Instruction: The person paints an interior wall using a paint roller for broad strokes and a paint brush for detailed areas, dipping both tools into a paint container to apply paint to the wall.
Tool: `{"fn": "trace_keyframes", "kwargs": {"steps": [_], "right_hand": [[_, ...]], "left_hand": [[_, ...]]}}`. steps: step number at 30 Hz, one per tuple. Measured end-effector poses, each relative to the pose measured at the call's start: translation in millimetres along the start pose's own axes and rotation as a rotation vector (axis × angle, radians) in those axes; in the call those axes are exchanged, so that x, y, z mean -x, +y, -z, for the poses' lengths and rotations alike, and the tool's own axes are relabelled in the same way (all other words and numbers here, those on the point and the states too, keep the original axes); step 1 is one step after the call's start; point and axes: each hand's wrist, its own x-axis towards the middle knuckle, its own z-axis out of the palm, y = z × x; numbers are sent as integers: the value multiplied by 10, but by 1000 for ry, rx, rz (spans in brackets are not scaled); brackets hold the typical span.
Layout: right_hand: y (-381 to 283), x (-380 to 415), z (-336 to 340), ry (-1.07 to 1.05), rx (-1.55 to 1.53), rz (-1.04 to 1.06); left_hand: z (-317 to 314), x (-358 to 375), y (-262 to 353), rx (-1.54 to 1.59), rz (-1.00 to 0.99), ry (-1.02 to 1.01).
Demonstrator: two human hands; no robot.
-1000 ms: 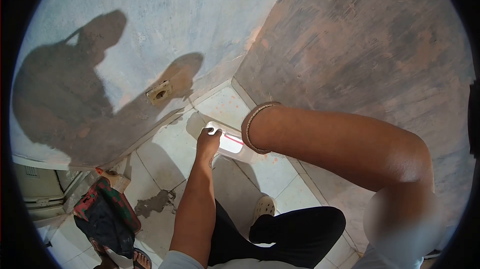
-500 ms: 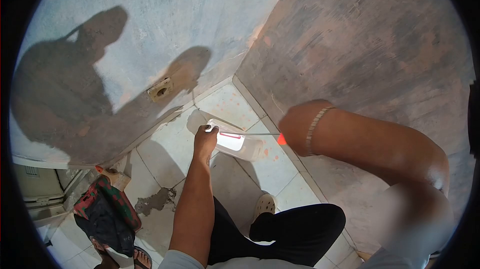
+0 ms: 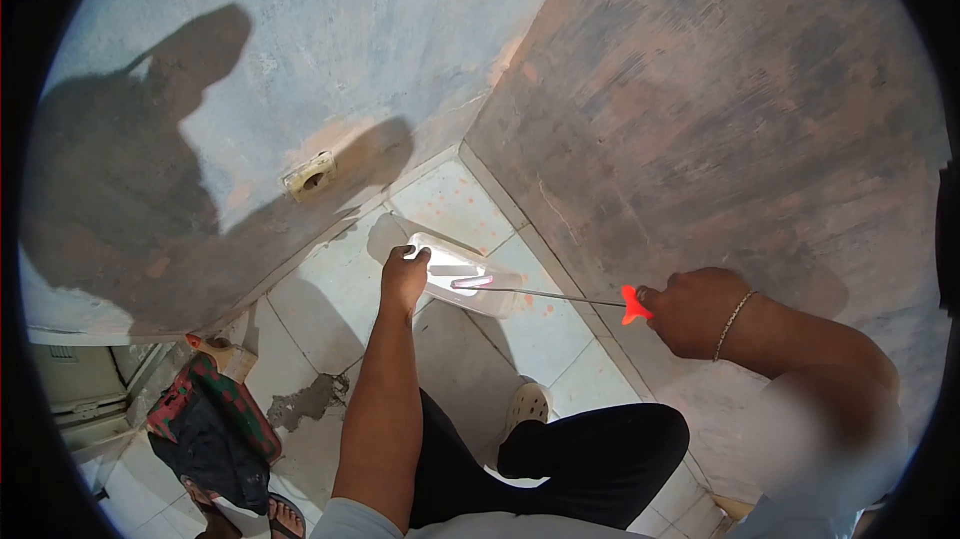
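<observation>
My left hand [image 3: 404, 281] is closed on the near-left end of a pale plastic paint tray [image 3: 503, 303], its thumb over the rim. White paint [image 3: 432, 275] shows inside the tray. My right hand [image 3: 692, 311] grips the orange-red handle [image 3: 632, 305] of a paint roller, out to the right beside the wall. From the handle a long thin metal rod [image 3: 570, 296] runs left to the roller head [image 3: 474, 282], which sits inside the tray over the paint.
Two bare, patchy walls [image 3: 700, 129] meet in the corner ahead. An open socket box [image 3: 310, 179] is set in the left wall. Grey rubble [image 3: 308, 400] lies on the tiles near a wide paintbrush [image 3: 228, 354]. Another person's sandalled foot [image 3: 286, 514] shows at lower left.
My right hand has moved right and down, away from the tray, bringing the roller's handle with it. The rod now slants down to the right. My left hand stays at the tray.
</observation>
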Motion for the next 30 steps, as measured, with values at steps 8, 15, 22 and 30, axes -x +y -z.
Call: {"fn": "trace_keyframes", "kwargs": {"steps": [8,15,22,30], "right_hand": [[-121,-53,-671,-51,-359,28],[-249,-188,-134,-168,-258,96],[-193,-178,100,-178,-242,118],[-278,-107,487,-164,-188,140]], "left_hand": [[22,48,87,-37,19,46],[-78,-101,-121,35,278,196],[-209,-502,-771,426,875,121],[-233,-700,-1142,534,817,-83]]}}
